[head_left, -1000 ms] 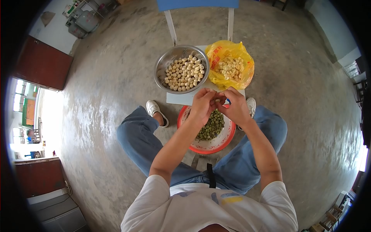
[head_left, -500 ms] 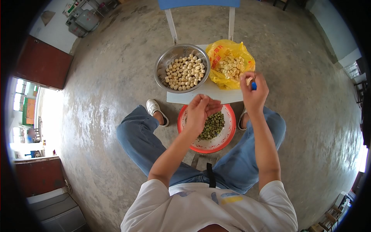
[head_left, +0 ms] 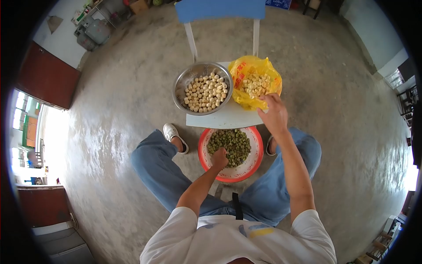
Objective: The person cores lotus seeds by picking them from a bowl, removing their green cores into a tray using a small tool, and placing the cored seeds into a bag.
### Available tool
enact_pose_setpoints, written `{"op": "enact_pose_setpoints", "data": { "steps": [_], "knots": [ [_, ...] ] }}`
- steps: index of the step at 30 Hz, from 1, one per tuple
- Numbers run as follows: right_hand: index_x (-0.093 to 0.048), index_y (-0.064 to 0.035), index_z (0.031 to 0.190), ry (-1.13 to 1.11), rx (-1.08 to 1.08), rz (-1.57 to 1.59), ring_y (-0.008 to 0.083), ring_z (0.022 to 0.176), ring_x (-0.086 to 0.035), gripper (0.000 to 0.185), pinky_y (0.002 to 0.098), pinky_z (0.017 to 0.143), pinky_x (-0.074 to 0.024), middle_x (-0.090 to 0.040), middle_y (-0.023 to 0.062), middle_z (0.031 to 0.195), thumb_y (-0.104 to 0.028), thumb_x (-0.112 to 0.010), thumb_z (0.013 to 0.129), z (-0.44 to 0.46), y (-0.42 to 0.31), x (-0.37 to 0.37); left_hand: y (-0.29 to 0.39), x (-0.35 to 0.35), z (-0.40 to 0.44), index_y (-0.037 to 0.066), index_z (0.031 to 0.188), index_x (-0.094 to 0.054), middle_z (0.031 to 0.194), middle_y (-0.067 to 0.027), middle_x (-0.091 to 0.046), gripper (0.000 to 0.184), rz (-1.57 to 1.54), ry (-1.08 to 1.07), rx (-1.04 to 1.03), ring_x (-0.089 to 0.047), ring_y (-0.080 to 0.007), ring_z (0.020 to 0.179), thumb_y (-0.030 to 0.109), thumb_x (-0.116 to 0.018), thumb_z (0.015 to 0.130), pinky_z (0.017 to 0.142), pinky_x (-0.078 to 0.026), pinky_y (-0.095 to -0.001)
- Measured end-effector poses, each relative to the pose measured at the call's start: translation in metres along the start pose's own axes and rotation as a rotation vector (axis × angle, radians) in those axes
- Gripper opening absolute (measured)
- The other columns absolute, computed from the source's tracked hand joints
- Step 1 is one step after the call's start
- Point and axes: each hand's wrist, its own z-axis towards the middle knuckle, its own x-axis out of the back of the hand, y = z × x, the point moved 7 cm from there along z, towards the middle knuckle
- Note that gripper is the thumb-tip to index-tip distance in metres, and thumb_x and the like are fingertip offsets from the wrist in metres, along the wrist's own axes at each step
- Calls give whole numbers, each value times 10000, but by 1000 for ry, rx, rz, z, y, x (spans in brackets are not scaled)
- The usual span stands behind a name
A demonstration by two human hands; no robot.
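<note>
I had left hand (head_left: 219, 158) curled at green pieces (head_left: 235, 146) in red-rimmed basin (head_left: 260, 154), right hand (head_left: 271, 110) crooked by yellow bag (head_left: 260, 66); couldn't tell what either held.

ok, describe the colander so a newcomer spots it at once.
Find the blue-backed chair facing the seated person. Two containers share its pale seat; the colander is the left one in the picture. It is shiny metal with round, pale pieces inside, unlike the yellow bag beside it or the red-rimmed basin between the feet.
</note>
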Motion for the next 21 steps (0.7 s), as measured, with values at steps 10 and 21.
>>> {"op": "enact_pose_setpoints", "data": {
  "steps": [10,21],
  "knots": [
    [-586,-66,913,43,-102,5,313,778,-605,170,396,643,-495,-596,96,897,-104,-618,750,8,16,-16,20,-7,-11,4,1174,-534,1049,-208,-611,513,-159,-144,-47,-602,-298,953,92,-653,682,793,-473,-420],
    [-605,-70,873,-36,71,26,281,675,-619,167,372,596,-509,-586,64,910,-155,-643,734,-20,-30,-6,21,-7,-4,61,1173,-548,1008,-190,-618,550,35,-58,-262,-585,-331,973,46,-643,631,810,-472,-410]
  ]
}}
